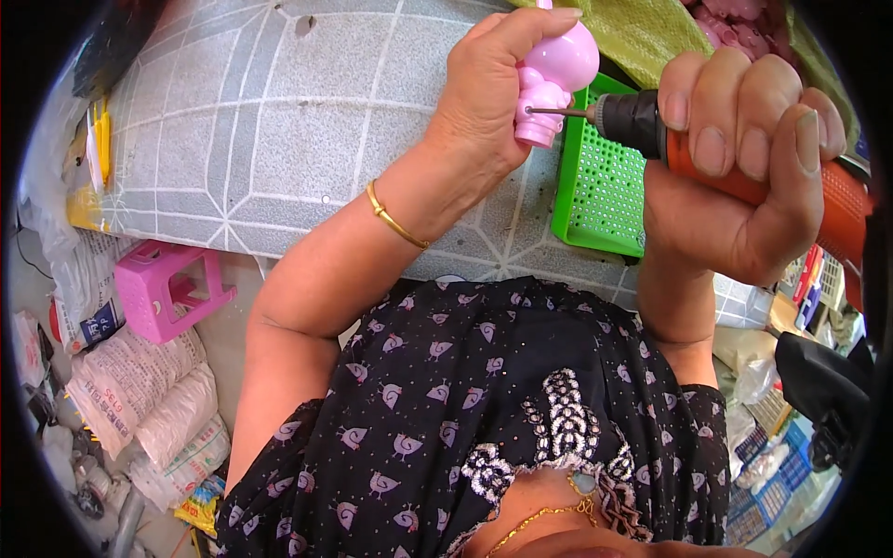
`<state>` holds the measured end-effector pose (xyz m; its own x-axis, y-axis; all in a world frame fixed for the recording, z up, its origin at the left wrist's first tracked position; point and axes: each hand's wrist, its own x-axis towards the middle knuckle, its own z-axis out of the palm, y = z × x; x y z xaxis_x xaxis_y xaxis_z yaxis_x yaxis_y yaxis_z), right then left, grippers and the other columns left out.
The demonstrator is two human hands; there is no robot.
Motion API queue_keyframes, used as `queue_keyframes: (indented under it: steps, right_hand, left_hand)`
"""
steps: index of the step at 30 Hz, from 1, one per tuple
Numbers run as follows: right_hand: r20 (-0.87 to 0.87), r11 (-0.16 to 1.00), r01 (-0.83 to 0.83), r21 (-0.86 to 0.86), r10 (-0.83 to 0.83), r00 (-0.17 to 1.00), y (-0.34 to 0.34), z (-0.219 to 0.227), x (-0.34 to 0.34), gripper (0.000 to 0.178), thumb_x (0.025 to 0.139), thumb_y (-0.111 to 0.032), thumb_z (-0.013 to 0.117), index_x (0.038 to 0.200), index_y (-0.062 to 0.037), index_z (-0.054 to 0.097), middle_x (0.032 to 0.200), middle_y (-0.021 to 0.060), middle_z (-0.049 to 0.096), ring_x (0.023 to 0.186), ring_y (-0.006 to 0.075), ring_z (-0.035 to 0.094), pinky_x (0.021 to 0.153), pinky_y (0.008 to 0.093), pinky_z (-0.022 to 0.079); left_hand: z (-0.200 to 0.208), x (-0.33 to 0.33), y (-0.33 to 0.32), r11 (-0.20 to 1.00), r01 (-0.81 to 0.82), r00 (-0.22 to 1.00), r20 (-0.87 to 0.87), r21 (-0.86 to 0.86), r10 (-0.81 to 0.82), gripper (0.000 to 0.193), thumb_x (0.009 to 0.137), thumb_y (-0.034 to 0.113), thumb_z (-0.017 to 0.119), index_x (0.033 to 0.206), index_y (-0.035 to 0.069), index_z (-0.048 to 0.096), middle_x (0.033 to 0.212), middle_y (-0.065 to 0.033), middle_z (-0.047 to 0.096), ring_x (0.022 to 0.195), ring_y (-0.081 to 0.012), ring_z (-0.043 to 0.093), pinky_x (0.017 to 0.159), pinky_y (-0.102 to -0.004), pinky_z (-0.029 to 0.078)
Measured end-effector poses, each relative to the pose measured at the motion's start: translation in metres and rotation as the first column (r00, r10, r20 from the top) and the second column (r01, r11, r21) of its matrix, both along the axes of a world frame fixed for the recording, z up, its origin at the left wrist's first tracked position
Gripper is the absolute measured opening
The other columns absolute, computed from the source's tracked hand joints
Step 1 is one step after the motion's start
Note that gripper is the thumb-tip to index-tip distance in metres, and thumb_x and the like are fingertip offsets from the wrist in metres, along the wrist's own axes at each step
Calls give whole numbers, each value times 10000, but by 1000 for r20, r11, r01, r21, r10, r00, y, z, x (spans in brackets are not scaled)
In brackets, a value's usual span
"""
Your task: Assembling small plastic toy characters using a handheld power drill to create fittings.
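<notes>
My left hand [488, 79] is closed round a small pink plastic figure [569, 58] with a glossy round head, held above the table. My right hand [744, 158] grips an orange and black electric screwdriver [716, 172] from the right side. Its thin bit [563, 112] points left, and the tip touches a small hole in the figure's body, where a screw seems to sit. Fingers hide part of the figure and most of the tool's grip.
A green perforated basket [600, 200] stands on the grey tiled-pattern tablecloth [307, 121]. Behind it lies a yellow-green sack [633, 33] beside more pink pieces [735, 23]. Left of the table are a pink plastic stool [172, 288] and white woven sacks [139, 391]; blue crates [767, 484] stand lower right.
</notes>
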<state>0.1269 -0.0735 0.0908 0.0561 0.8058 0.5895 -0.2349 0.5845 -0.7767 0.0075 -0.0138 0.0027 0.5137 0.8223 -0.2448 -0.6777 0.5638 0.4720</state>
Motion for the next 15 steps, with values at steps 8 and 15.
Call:
queue_keyframes:
  steps: [8,15]
  right_hand:
    - [63,994,-70,87,65,996,-1,-3,1,123,956,-92,419,863,-145,481,736,-22,432,627,114,445,661,343,415]
    - [44,979,188,78,-192,980,-2,6,-6,151,985,-135,508,1117,-97,444,701,-30,476,473,114,437,534,298,453]
  left_hand:
    - [2,6,-5,997,-71,995,-69,27,72,131,928,188,654,964,65,626,853,-35,644,778,-130,620,696,-268,492]
    - [-3,-2,13,990,-100,955,-269,97,123,154,904,192,684,893,76,583,687,-16,561,412,-68,435,344,-207,327]
